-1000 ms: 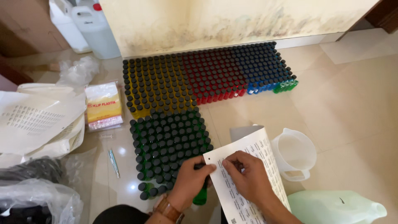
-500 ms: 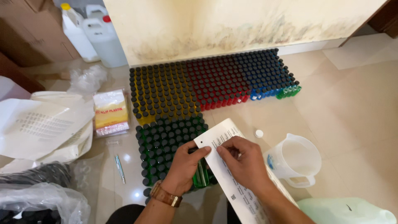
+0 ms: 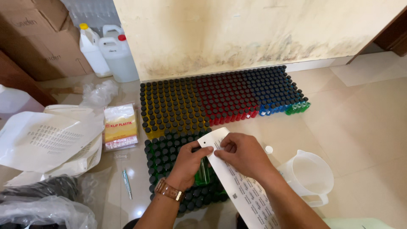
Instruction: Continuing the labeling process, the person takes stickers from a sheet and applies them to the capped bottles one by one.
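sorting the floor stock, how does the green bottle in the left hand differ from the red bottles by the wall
The green bottle is held by the left hand, apart from its block; the red bottles stand packed in rows on the floor. Its glass is green, theirs red. The red bottles' black caps show; the green bottle's top is hidden. Both look like the same small kind.

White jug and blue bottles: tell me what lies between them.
In the head view, only a small white cap on bare floor tiles lies between white jug and blue bottles.

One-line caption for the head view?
Left hand holds a green bottle while right hand peels from a label sheet.
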